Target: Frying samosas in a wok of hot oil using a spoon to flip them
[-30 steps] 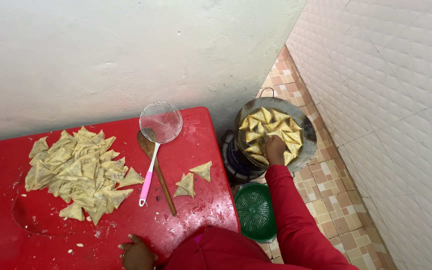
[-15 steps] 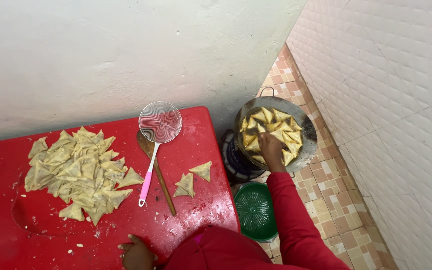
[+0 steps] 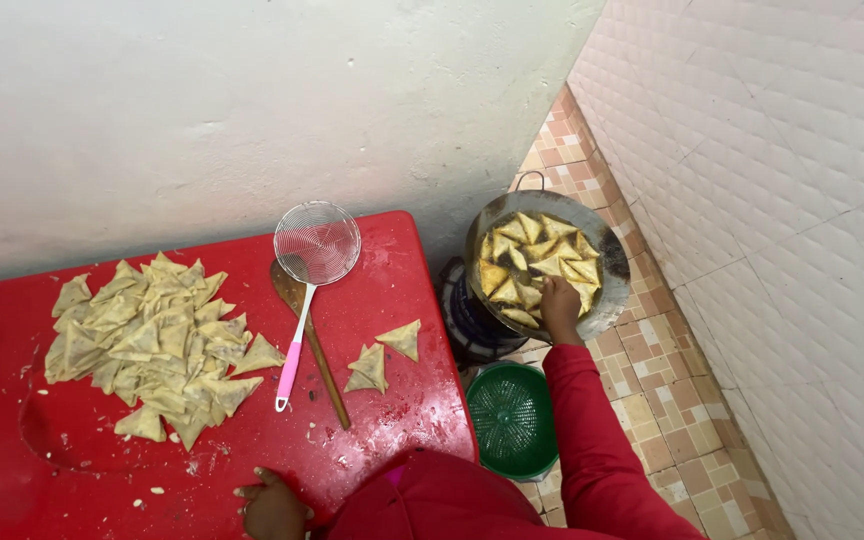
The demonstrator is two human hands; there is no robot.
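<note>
The right hand (image 3: 559,305) reaches over the near rim of the frying pan (image 3: 607,300), its grip bunched downward among the pastries; whether the fingers pinch one or only touch it cannot be told, since the back of the hand covers the fingertips. The frying pastries (image 3: 532,262) are triangular, golden and glossy, floating close together so that little oil shows between them. The pan is round, dull grey metal with a loop handle at its far edge, and it sits on a dark stove (image 3: 472,320) that is mostly hidden beneath it. A red sleeve (image 3: 592,450) runs from the hand down out of the picture.

The left hand (image 3: 272,505) rests on the near edge of the red tabletop (image 3: 12,470), fingers spread flat and holding nothing; its lower part is cut off by the frame.

Just beside the stove, on the tiled floor (image 3: 672,420), stands a green plastic strainer basket (image 3: 512,418), partly covered by the person's clothing. The floor strip between tabletop and quilted white wall (image 3: 782,200) is narrow.

On the tabletop, two pale raw triangles (image 3: 384,355) lie near the right edge. A wire skimmer (image 3: 316,243) with a pink-and-white handle crosses a wooden spoon (image 3: 312,340). Further left lies a loose heap of raw pastries (image 3: 152,340), matte and floury, with crumbs scattered around.
</note>
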